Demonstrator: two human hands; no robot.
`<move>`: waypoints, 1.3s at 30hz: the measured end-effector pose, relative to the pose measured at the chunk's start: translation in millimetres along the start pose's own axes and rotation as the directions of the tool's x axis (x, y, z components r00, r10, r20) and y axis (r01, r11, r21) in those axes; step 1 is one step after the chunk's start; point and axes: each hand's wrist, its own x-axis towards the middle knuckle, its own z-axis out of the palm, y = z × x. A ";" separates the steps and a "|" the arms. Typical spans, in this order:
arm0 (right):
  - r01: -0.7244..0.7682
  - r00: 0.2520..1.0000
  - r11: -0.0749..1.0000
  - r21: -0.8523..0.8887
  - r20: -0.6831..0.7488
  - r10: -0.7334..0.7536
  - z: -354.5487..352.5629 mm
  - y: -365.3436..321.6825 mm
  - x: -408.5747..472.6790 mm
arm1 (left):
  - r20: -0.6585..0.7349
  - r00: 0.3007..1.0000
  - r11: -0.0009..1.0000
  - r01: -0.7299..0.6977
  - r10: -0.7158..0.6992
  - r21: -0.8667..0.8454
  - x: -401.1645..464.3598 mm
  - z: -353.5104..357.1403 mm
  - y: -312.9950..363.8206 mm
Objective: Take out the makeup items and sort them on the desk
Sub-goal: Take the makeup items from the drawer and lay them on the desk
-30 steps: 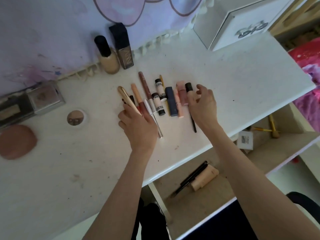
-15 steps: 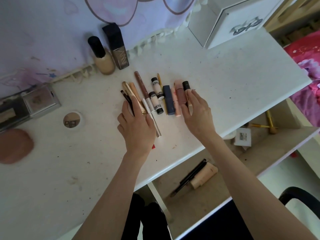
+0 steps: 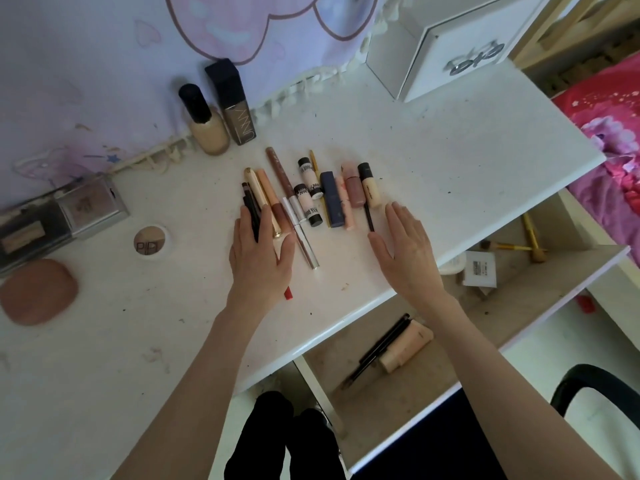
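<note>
The right hand (image 3: 407, 251) has let go of the concealer tube (image 3: 370, 187), now at the row's right end mid-frame, and drawn back, fingers flat. The left hand (image 3: 261, 252) lies open, steadying the pencils (image 3: 250, 202) (more wait in the drawer (image 3: 433, 368)).

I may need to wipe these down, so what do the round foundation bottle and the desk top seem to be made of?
Round foundation bottle: probably clear glass, possibly plastic; beige liquid shows through under a glossy black cap. Desk: looks like white painted or laminated board with a matte finish, speckled with smudges.
</note>
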 end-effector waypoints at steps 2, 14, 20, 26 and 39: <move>-0.012 0.998 1.000 -0.002 -0.056 0.012 -22.4 14.7 -33.8 | 0.020 0.996 0.996 -0.086 0.087 -0.040 -21.2 -5.4 16.9; -0.132 0.989 0.990 -0.045 -0.067 0.129 -15.7 75.5 -111.1 | -0.190 0.923 0.934 -0.353 0.335 -0.065 -71.3 -3.9 29.8; -0.175 0.874 0.941 -0.289 0.394 0.283 7.1 94.3 -117.8 | -0.083 0.739 0.737 -0.674 0.669 -0.049 -125.5 53.1 52.4; -0.315 0.780 0.909 -0.271 0.472 0.411 28.8 105.9 -100.3 | 0.431 0.801 0.870 -0.488 0.416 0.067 -142.8 125.0 33.9; -0.336 0.723 0.875 -0.349 0.500 0.477 60.6 115.1 -90.8 | 0.488 0.851 0.786 -0.434 0.196 0.441 -116.2 174.0 31.6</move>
